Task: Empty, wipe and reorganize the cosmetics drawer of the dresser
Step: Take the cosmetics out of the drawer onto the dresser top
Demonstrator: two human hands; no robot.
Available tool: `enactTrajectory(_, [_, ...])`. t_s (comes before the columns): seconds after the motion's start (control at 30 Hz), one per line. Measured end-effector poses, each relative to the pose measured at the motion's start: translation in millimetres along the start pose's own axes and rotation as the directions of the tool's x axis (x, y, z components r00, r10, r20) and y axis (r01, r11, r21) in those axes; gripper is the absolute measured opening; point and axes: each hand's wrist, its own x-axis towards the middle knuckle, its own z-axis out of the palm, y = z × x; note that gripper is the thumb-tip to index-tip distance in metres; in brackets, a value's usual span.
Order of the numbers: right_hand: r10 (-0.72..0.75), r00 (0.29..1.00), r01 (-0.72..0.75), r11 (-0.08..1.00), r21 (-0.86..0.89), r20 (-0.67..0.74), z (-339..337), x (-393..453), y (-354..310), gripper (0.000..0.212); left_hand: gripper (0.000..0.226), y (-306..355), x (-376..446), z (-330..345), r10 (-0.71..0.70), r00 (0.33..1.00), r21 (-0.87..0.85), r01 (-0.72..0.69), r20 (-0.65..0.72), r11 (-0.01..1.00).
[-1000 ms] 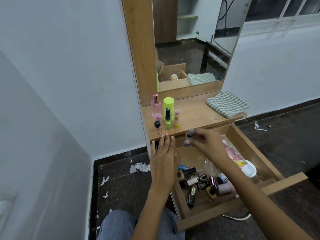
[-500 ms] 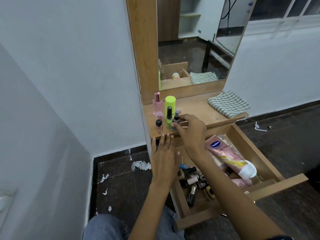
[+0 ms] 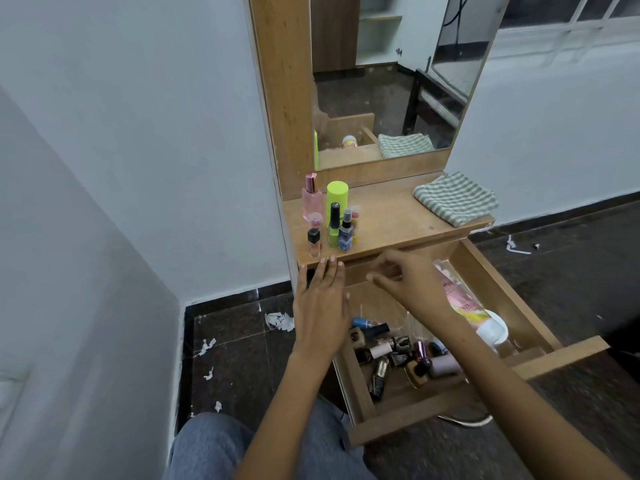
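Small blue spray bottle [image 3: 345,233] now stands on dresser surface [image 3: 391,223], 12 o'clock of drawer [image 3: 485,271]. Right hand [image 3: 412,282] empty, fingers loosely curled, retreating toward drawer; left hand [image 3: 320,306] flat on surface edge. Emptying continues.

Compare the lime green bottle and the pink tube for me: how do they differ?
The lime green bottle stands upright on the dresser top; the pink tube lies slanted in the open drawer. The bottle is plain and single-coloured; the tube carries printed lettering and a white cap. Neither is held by a hand.
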Motion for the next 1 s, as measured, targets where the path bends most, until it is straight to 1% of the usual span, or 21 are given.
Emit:
enactTrajectory(0.03, [0.012,0.985,0.003,0.996,-0.084,0.173,-3,-5,6,0.015,0.046,-1,0,-2,0.003,1.000,-0.009,-0.003,0.011,1.000])
enactTrajectory(0.07, [0.028,0.943,0.029,0.986,-0.167,0.332,-3,-10,10,0.019,0.047,-2,0,-4,0.004,1.000,-0.018,-0.004,0.026,1.000])
enactTrajectory(0.1, [0.037,0.896,0.074,0.971,-0.230,0.443,-1,-14,15,0.023,0.048,-2,0,-5,0.006,0.999,-0.028,-0.005,0.042,1.000])
enactTrajectory(0.13, [0.037,0.865,0.118,0.954,-0.275,0.500,3,-18,17,0.026,0.049,-2,0,-7,0.006,0.998,-0.038,-0.004,0.055,0.999])
enactTrajectory(0.2, [0.048,0.847,0.167,0.921,-0.351,0.530,11,-20,18,0.030,0.050,-1,1,-11,0.006,0.997,-0.049,-0.002,0.072,0.999])
enactTrajectory(0.3, [0.107,0.828,0.184,0.875,-0.447,0.550,19,-17,17,0.033,0.053,0,1,-16,0.010,0.994,-0.050,-0.005,0.107,0.999])
enactTrajectory(0.37, [0.119,0.821,0.197,0.860,-0.471,0.559,21,-17,17,0.033,0.053,1,2,-18,0.010,0.993,-0.049,-0.004,0.119,0.999])
enactTrajectory(0.47, [0.113,0.830,0.212,0.842,-0.496,0.546,23,-19,21,0.027,0.055,2,2,-19,0.011,0.991,-0.030,-0.007,0.133,1.000])
enactTrajectory(0.53, [0.083,0.840,0.214,0.856,-0.470,0.536,21,-22,23,0.023,0.057,2,1,-19,0.009,0.989,-0.018,-0.007,0.149,1.000])
enactTrajectory(0.6, [0.043,0.850,0.189,0.905,-0.382,0.525,17,-24,21,0.022,0.058,3,2,-19,0.008,0.987,-0.007,-0.007,0.163,1.000])
enactTrajectory(0.67, [0.015,0.871,0.133,0.955,-0.265,0.490,10,-24,16,0.019,0.057,3,2,-19,0.003,0.987,-0.009,-0.002,0.162,1.000])
enactTrajectory(0.73, [-0.004,0.917,0.073,0.985,-0.157,0.399,2,-21,11,0.014,0.056,4,3,-20,0.005,0.986,-0.004,-0.004,0.167,1.000])
enactTrajectory(0.8, [-0.007,0.967,0.036,0.994,-0.108,0.256,-8,-15,4,0.012,0.056,4,3,-20,0.006,0.986,-0.010,-0.004,0.165,1.000])
enactTrajectory(0.87, [0.000,0.996,0.005,0.998,-0.057,0.092,-22,-5,-6,0.012,0.056,5,4,-21,0.001,0.987,-0.013,0.001,0.160,1.000])
enactTrajectory(0.93, [0.009,0.996,-0.008,1.000,0.001,-0.085,-35,9,-18,0.016,0.055,5,5,-21,-0.001,0.985,0.004,0.000,0.171,1.000])
enactTrajectory(1.0, [0.010,0.974,-0.001,0.999,0.041,-0.225,-41,25,-25,0.020,0.055,5,6,-21,0.002,0.983,0.031,-0.008,0.186,0.999])
